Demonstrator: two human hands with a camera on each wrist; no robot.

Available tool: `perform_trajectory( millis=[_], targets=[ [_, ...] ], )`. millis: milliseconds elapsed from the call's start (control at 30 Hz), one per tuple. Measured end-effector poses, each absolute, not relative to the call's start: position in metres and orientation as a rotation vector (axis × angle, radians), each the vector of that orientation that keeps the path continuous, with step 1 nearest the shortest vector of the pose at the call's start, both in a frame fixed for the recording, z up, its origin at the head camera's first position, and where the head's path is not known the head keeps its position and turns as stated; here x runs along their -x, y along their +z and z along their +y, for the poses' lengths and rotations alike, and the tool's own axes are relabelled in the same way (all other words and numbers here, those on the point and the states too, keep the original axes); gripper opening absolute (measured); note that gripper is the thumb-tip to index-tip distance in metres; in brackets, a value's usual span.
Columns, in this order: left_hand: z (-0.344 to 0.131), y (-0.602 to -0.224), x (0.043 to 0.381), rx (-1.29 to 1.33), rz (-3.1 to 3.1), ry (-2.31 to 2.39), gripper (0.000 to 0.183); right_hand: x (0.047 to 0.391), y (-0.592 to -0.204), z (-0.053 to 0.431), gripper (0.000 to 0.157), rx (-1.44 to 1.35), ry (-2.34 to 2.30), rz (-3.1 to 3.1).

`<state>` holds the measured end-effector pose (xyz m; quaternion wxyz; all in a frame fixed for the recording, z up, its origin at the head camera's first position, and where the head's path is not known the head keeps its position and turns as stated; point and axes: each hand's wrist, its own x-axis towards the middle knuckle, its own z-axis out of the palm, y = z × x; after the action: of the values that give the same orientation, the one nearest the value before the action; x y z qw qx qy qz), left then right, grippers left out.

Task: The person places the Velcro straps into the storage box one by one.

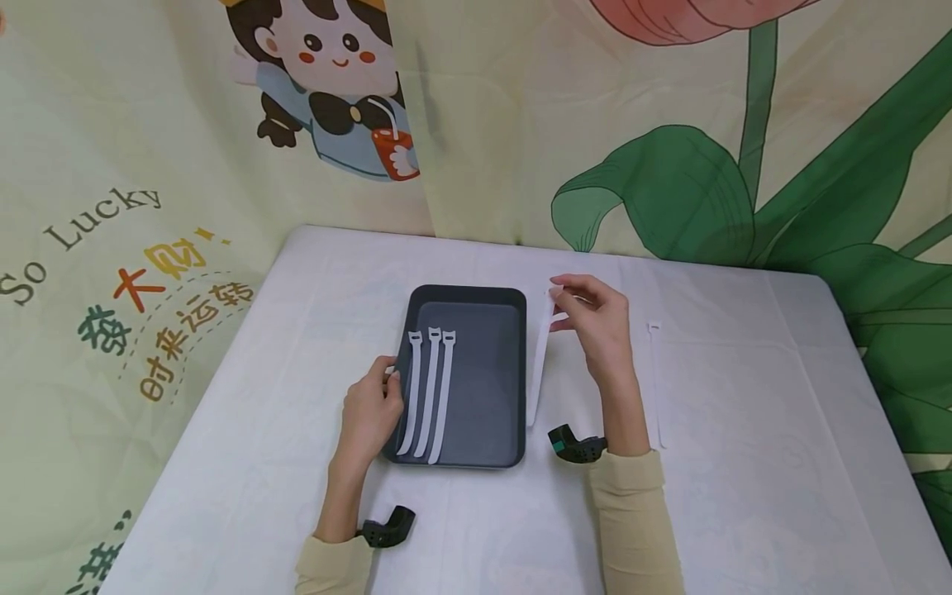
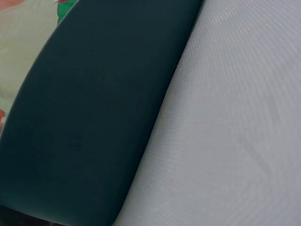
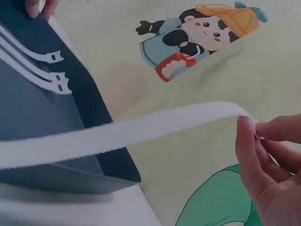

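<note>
A dark blue-grey rectangular tray lies on the white table. My left hand grips its left rim, thumb over the edge; in the left wrist view only the tray's dark outer wall and the cloth show. Three white cable straps with slotted heads lie side by side in the tray's left half. Just past the right rim, my right hand pinches one end of another white cable strap, which hangs down along the tray. In the right wrist view this strap stretches across in front of the tray.
One more white cable strap lies on the table beside the right forearm. Behind the table hangs a printed cloth with a cartoon figure and green leaves. Black wrist cameras sit on both wrists.
</note>
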<state>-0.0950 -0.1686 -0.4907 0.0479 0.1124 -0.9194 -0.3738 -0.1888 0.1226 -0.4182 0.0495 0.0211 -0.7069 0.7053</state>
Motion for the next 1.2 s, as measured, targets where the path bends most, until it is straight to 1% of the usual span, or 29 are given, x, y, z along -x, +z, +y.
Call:
perform_trajectory(
  millis=[433,533,667,833,1067,1200],
  targets=[
    [-0.169,-0.493,0.096,-0.324,-2.795,-1.114,0.034,0.185,-0.409,0.113,0.029,-0.11,2.326,-2.046],
    [-0.168,-0.492,0.096,-0.322,-2.792,-1.114,0.034,0.184,-0.408,0.112,0.025,-0.121,2.348,-2.014],
    [-0.168,-0.492,0.096,-0.316,-2.79,-1.12,0.034,0.183,-0.405,0.109,0.023,-0.129,2.38,-1.928],
    [-0.168,-0.492,0.096,-0.324,-2.794,-1.122,0.033,0.184,-0.408,0.101,0.027,-0.131,2.418,-1.964],
    [-0.168,-0.491,0.096,-0.315,-2.81,-1.108,0.033,0.183,-0.416,0.082,0.019,-0.203,2.363,-2.108],
    [-0.168,-0.489,0.096,-0.308,-2.824,-1.095,0.033,0.181,-0.42,0.074,0.018,-0.232,2.371,-2.128]
  ],
)
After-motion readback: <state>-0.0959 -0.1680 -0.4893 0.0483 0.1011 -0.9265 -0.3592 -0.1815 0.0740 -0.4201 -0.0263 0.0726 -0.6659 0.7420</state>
